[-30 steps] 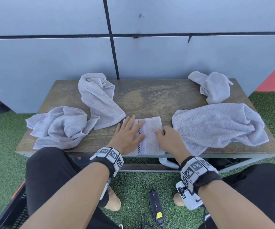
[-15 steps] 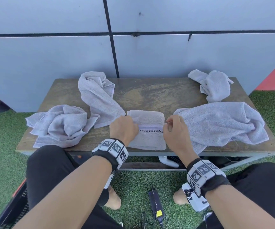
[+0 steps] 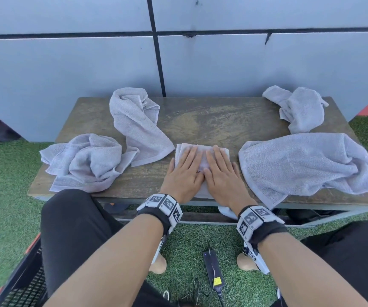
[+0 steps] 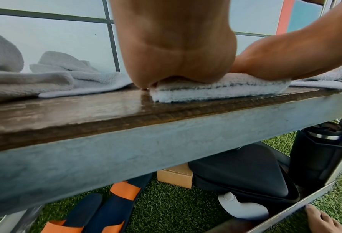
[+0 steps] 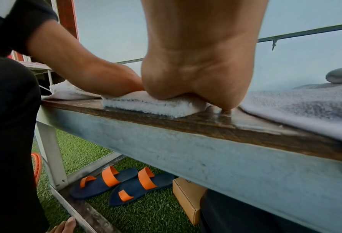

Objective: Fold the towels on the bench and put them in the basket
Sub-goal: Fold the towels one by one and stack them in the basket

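- One wooden bench (image 3: 211,120) with a grey metal frame stands against a pale panelled wall (image 3: 68,63) on green artificial turf (image 3: 6,196).
- Largest of the loose towels, a grey one (image 3: 304,162), lies spread on the bench's right part, its near edge hanging over the front.
- Next, a crumpled towel (image 3: 85,160) sits at the left front, touching a long towel (image 3: 136,125) that runs toward the back edge.
- Smaller, a bunched towel (image 3: 300,109) rests at the back right corner.
- At the front middle lies the folded towel (image 3: 200,156), a compact stack of layers, just beside the spread one and apart from it.
- Left hand (image 3: 185,171) lies flat on the folded towel, fingers straight and pressing, grasping nothing.
- Right hand (image 3: 220,173) lies flat beside it in the same way, fingers straight; the two hands touch at the thumbs.
- Both wrist views show the palm heels squashing the towel's near edge.
- Bottom left, a black crate-like basket (image 3: 23,284) with an orange rim shows beside the person's leg.
- Under the bench sit navy and orange sandals (image 5: 124,184), a cardboard box (image 4: 176,176) and a black bag (image 4: 243,173).
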Demonstrator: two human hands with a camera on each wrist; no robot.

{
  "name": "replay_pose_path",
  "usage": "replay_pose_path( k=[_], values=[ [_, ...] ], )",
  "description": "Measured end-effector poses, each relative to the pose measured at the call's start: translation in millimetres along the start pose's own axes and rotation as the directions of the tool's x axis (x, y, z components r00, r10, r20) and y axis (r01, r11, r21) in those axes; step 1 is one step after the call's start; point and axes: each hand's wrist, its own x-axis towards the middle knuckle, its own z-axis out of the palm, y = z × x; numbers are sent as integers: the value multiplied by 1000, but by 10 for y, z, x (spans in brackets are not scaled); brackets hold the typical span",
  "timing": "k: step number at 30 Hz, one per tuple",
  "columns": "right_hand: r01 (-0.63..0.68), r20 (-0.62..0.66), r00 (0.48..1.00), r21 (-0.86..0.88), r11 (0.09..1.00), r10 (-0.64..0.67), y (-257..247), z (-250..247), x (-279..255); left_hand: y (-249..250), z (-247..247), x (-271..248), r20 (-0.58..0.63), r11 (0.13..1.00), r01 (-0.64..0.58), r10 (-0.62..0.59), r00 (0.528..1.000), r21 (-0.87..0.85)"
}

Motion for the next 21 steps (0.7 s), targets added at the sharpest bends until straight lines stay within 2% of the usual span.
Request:
replay_pose_path(
  k=[7,13,17,21],
  values=[
    [-36,33,999,-10,999,36,7,5,-7,-9,68,-43,-119,995,89,-94,988,-49],
    [-95,53,995,144,985,88,55,8,-60,39,104,-103,-158,982,164,-177,971,-92],
    [-118,37,993,229,966,112,105,-8,-128,102,95,-213,-236,936,275,-325,916,-221],
    [-131,-15,989,332,934,144,43,-51,-220,170,-4,-256,-277,914,372,-404,872,-164]
  ],
)
